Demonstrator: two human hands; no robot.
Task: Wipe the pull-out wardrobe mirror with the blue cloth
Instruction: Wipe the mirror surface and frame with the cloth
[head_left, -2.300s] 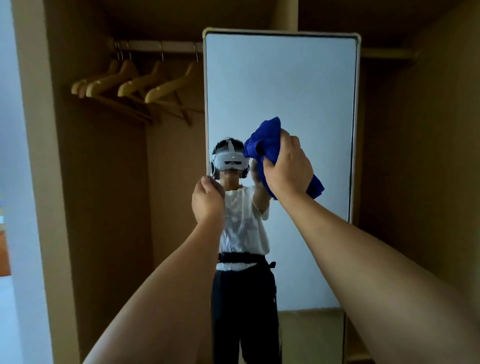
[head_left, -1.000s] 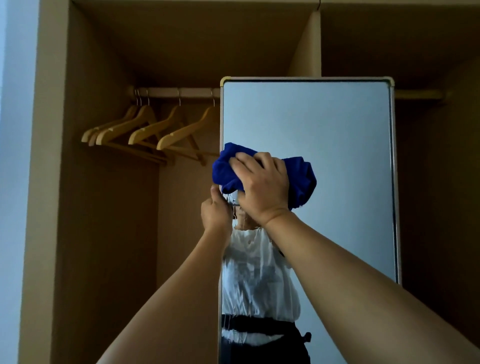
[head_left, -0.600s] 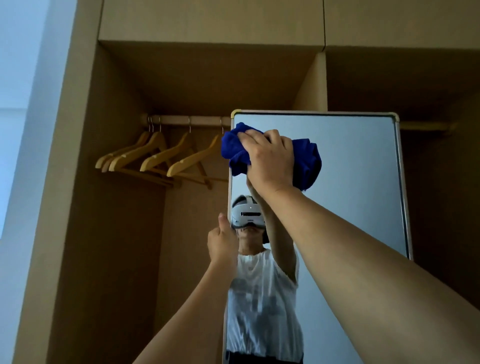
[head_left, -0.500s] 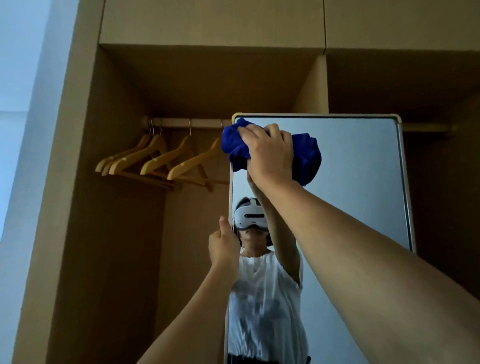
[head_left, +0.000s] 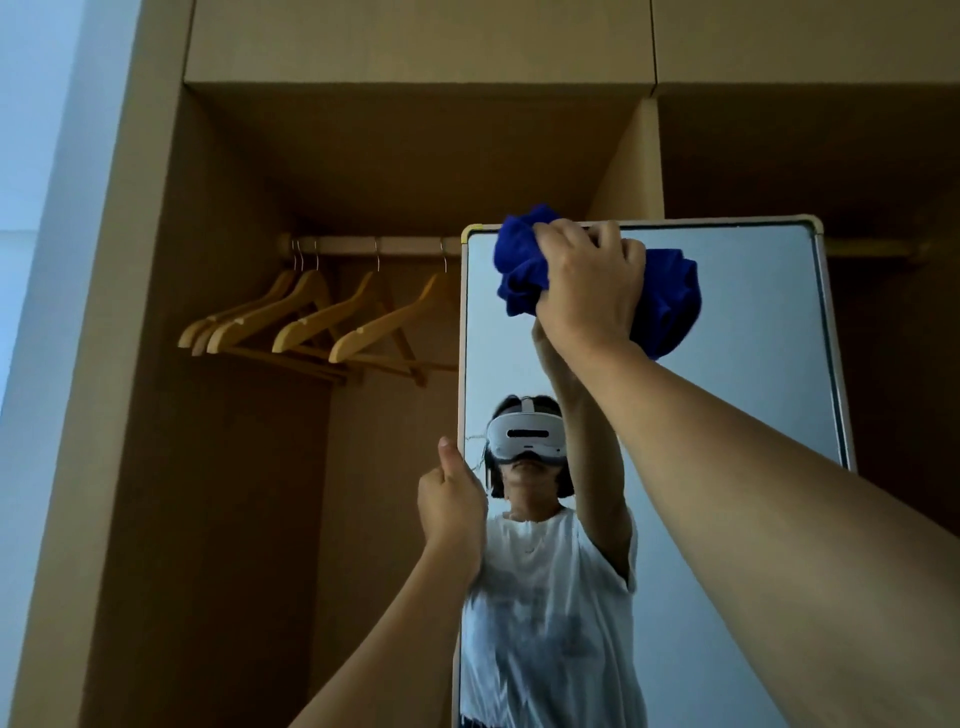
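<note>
Cloth (head_left: 670, 296), blue and bunched, is sitting against the top left of the mirror (head_left: 753, 338), spilling over its upper frame, with the right hand (head_left: 587, 291) clamping it in curled fingers. The left hand (head_left: 451, 506) is gripping the mirror's left edge, thumb up. Pressing this high is risking the panel swinging or sliding if that steadying grip is slipping, and the wad is likely skipping corners. Wooden hangers (head_left: 311, 322) are hanging from the rail (head_left: 374, 244) inside the wardrobe (head_left: 156, 364) beside it.

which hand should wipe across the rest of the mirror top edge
Right hand: it already grips the bunched blue cloth against the top left of the framed pull-out mirror. The left hand holds the mirror's left edge, likely steadying it.
</note>
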